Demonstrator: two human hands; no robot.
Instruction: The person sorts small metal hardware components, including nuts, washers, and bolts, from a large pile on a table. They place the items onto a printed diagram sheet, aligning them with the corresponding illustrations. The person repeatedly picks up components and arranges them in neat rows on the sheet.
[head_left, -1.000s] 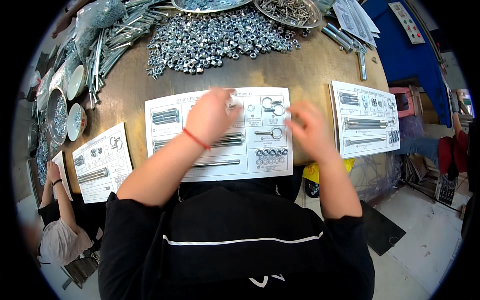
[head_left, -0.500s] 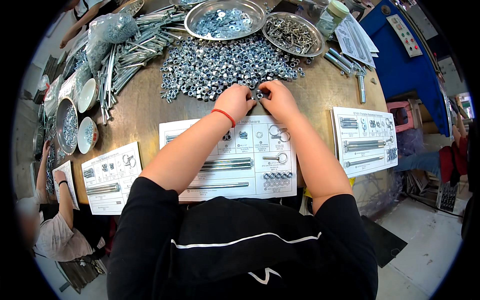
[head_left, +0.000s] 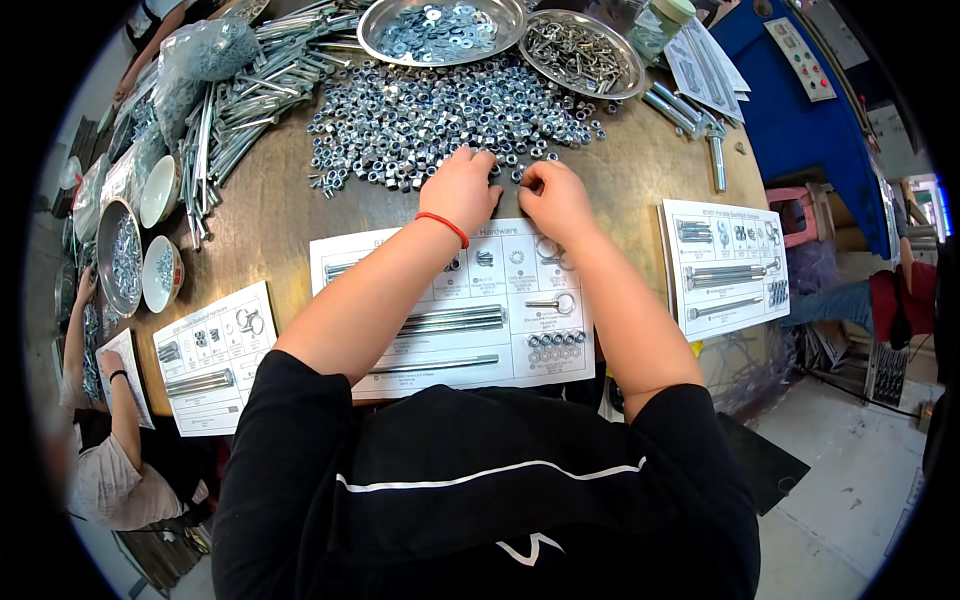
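My left hand (head_left: 462, 190) lies palm down at the near edge of the heap of nuts (head_left: 450, 110), fingers spread and resting among the loose pieces; whether anything sits under them I cannot tell. A red band (head_left: 443, 228) circles that wrist. My right hand (head_left: 553, 198) is just beside it, fingers curled and pinched at the heap's edge — what they grip, if anything, is hidden.

Both forearms cross a white printed sheet (head_left: 470, 310) laid flat on the round wooden table (head_left: 270, 225), straight in front of me. It is ruled into boxes, and hardware lies on it: long bolts (head_left: 452, 321) across the middle, an eye bolt (head_left: 555, 303) to the right, a cluster of nuts (head_left: 556, 345) in the lower right box. A like sheet (head_left: 727, 265) lies at the table's right edge, another (head_left: 215, 355) at the lower left — each with pieces laid on its drawings.

Beyond the heap stand two shallow metal trays, one of washers (head_left: 440, 25), one of darker small parts (head_left: 583, 50). To the far left, a sprawl of long rods (head_left: 235, 105) and a clear bag (head_left: 205, 50); nearer the left rim, small bowls (head_left: 162, 230) with parts. A stack of papers (head_left: 705, 70) lies at the upper right, by a blue panel (head_left: 800, 110). Another person's arm (head_left: 120, 400) shows at the lower left.
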